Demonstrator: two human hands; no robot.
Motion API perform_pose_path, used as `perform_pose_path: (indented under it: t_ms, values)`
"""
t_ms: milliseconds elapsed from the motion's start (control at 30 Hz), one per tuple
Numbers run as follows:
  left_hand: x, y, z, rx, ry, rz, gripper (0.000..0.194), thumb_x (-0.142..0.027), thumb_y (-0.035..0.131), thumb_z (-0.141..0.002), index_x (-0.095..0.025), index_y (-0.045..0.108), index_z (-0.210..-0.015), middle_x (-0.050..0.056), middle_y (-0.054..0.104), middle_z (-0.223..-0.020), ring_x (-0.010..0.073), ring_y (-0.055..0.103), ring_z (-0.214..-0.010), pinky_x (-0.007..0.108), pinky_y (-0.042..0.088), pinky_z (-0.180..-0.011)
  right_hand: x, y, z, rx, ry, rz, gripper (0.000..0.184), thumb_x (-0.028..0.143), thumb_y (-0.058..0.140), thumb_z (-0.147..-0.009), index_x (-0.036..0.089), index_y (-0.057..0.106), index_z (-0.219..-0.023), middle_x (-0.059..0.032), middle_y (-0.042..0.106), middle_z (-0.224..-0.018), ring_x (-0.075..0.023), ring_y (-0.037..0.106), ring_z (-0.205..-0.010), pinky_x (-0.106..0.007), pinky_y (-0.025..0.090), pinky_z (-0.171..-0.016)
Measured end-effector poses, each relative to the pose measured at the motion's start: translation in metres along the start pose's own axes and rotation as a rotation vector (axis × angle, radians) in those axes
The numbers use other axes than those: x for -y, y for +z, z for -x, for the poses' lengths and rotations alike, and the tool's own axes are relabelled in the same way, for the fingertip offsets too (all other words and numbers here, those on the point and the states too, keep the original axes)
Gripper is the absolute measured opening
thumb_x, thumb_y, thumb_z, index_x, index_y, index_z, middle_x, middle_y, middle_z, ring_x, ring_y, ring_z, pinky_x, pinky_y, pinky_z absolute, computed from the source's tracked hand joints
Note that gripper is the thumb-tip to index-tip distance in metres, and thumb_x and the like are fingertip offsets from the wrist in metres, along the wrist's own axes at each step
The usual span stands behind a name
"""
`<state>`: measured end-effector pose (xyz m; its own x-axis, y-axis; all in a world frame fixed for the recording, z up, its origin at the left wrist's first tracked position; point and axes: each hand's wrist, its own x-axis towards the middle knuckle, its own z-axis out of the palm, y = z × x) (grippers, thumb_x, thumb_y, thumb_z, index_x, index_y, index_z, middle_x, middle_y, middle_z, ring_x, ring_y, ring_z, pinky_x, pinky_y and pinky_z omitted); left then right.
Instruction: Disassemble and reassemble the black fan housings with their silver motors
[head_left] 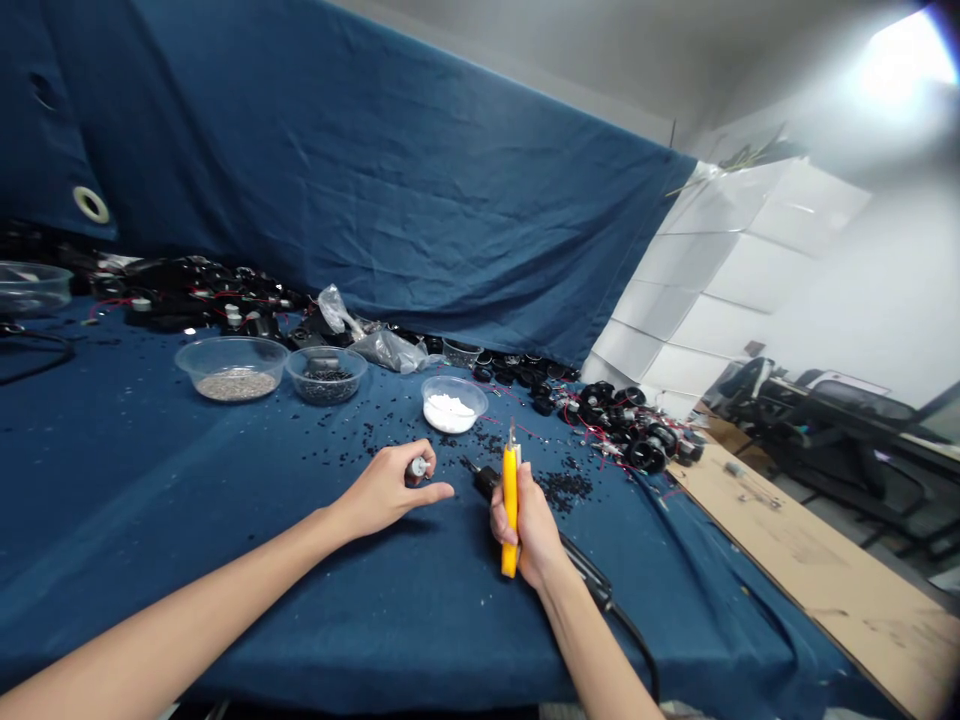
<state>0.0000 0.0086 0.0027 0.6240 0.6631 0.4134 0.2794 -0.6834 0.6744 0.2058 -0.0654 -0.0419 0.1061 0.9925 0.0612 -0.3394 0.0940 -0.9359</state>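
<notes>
My left hand is curled round a small dark cylindrical part with a silver end, probably a little motor; the thumb sticks out to the right. In my right hand is a yellow utility knife, gripped upright with its blade end pointing away from me. A black corded power tool with a thin tip lies on the cloth beneath my right hand and wrist, partly hidden by them. Just beyond both hands stands a clear bowl of white bits. Small black pieces are scattered around.
To the left stand a clear bowl of small greyish parts and another bowl of black parts. Black housings with red wires are heaped at right; more parts line the back. A blue cloth covers the table.
</notes>
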Motion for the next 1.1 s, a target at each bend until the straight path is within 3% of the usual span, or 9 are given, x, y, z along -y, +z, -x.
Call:
perform_pose_path:
  t_ms: [233, 333, 600, 767, 900, 1100]
  values:
    - [0.0, 0.001, 0.0, -0.007, -0.007, -0.02, 0.029, -0.043, 0.065, -0.087, -0.015, 0.055, -0.083, -0.002, 0.054, -0.074, 0.013, 0.051, -0.064, 0.028, 0.044, -0.062, 0.016, 0.011, 0.006, 0.116, -0.002, -0.052, 0.034, 0.045, 0.051, -0.1, 0.012, 0.059, -0.106, 0.0035, 0.056, -0.068, -0.0062, 0.05, -0.048, -0.018, 0.044, -0.044]
    - [0.0, 0.001, -0.001, -0.006, -0.01, -0.021, 0.029, -0.042, 0.063, -0.088, -0.016, 0.054, -0.081, -0.003, 0.051, -0.07, 0.0124, 0.049, -0.062, 0.027, 0.042, -0.061, 0.02, 0.012, 0.008, 0.142, -0.011, -0.079, 0.027, 0.037, 0.056, -0.098, 0.013, 0.058, -0.108, -0.0003, 0.06, -0.082, -0.0094, 0.058, -0.061, -0.021, 0.051, -0.054]
    - [-0.002, 0.002, 0.0, 0.056, -0.024, 0.039, 0.029, -0.043, 0.062, -0.088, -0.016, 0.054, -0.082, -0.004, 0.051, -0.067, 0.0114, 0.048, -0.057, 0.026, 0.041, -0.058, 0.015, 0.011, 0.009, 0.181, -0.037, -0.008, 0.031, 0.043, 0.052, -0.099, 0.012, 0.058, -0.098, 0.0053, 0.052, -0.064, -0.0038, 0.043, -0.042, -0.014, 0.038, -0.038]
    - [-0.005, 0.002, 0.001, 0.039, -0.036, 0.106, 0.029, -0.04, 0.067, -0.085, -0.016, 0.052, -0.079, -0.006, 0.047, -0.065, 0.0109, 0.046, -0.056, 0.025, 0.039, -0.057, 0.012, 0.012, 0.009, 0.13, -0.119, 0.1, 0.036, 0.047, 0.05, -0.099, 0.012, 0.058, -0.091, 0.0065, 0.05, -0.06, -0.0035, 0.041, -0.039, -0.015, 0.037, -0.037]
    - [-0.005, 0.002, 0.001, 0.006, -0.049, 0.203, 0.03, -0.039, 0.072, -0.08, -0.016, 0.052, -0.08, -0.008, 0.044, -0.062, 0.0095, 0.044, -0.054, 0.023, 0.038, -0.054, 0.013, 0.011, 0.009, 0.06, -0.219, 0.214, 0.038, 0.049, 0.047, -0.1, 0.013, 0.058, -0.098, 0.0051, 0.052, -0.064, -0.005, 0.044, -0.043, -0.017, 0.04, -0.041]
    - [-0.006, 0.005, 0.004, 0.012, -0.058, 0.332, 0.03, -0.04, 0.073, -0.079, -0.014, 0.058, -0.078, -0.005, 0.053, -0.06, 0.009, 0.048, -0.051, 0.023, 0.041, -0.052, 0.016, 0.014, 0.02, -0.066, -0.522, 0.567, 0.044, 0.052, 0.04, -0.101, 0.015, 0.056, -0.116, -0.0017, 0.058, -0.083, -0.0138, 0.056, -0.069, -0.03, 0.048, -0.066]
